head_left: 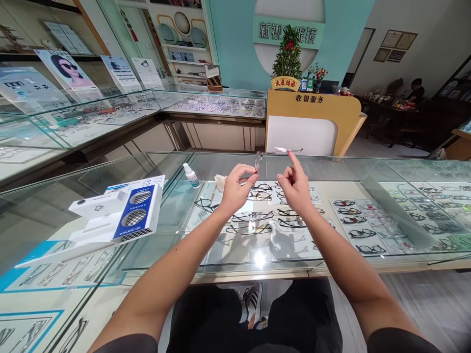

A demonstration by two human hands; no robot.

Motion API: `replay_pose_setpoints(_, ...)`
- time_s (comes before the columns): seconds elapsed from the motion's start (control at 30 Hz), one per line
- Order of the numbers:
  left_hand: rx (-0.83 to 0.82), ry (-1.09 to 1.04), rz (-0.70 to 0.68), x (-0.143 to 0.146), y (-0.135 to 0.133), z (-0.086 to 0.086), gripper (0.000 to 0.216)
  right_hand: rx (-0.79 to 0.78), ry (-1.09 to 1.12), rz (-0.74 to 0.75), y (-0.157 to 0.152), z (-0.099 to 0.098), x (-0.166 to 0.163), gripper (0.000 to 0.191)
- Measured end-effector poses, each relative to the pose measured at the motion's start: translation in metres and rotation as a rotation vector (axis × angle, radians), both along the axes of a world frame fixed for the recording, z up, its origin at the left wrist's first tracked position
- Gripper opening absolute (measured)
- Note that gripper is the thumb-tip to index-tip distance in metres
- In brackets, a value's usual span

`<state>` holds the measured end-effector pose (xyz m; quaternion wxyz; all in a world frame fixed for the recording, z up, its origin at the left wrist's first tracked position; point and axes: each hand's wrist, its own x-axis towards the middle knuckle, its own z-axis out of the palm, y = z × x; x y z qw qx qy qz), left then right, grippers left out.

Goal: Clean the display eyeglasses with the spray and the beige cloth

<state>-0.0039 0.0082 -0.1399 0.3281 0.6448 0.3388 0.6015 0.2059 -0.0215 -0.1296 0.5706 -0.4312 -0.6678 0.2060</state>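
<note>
My left hand (236,190) is raised above the glass counter, thumb and fingers pinched on a pair of eyeglasses (258,161) seen nearly edge-on. One thin temple of it stretches to the right, with a white tag (281,149) near it. My right hand (296,189) is up beside it, index finger pointing up at that temple; whether the fingertip touches it I cannot tell. Its thumb stands apart and the other fingers curl loosely, holding nothing visible. Under both hands, several eyeglass frames (250,229) lie in rows within the display case.
On the counter's left stand a blue-and-white box (137,211) and a white spray bottle (191,175), with a crumpled pale cloth (220,183) nearer my left hand. More frames (362,233) fill the case to the right. A yellow cashier desk (312,105) stands beyond; a person sits far right.
</note>
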Motion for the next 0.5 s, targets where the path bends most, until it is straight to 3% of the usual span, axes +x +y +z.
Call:
replay_pose_setpoints(0.27, -0.069, -0.062, -0.073, 0.003, 0.0, -0.003, 0.036, -0.021, -0.158, 0.055, -0.007, -0.007, -0.014, 0.068)
replay_pose_setpoints(0.5, -0.218, -0.152, -0.18, 0.008, -0.009, 0.002, 0.04, 0.112, -0.253, 0.107, -0.009, -0.014, -0.025, 0.043)
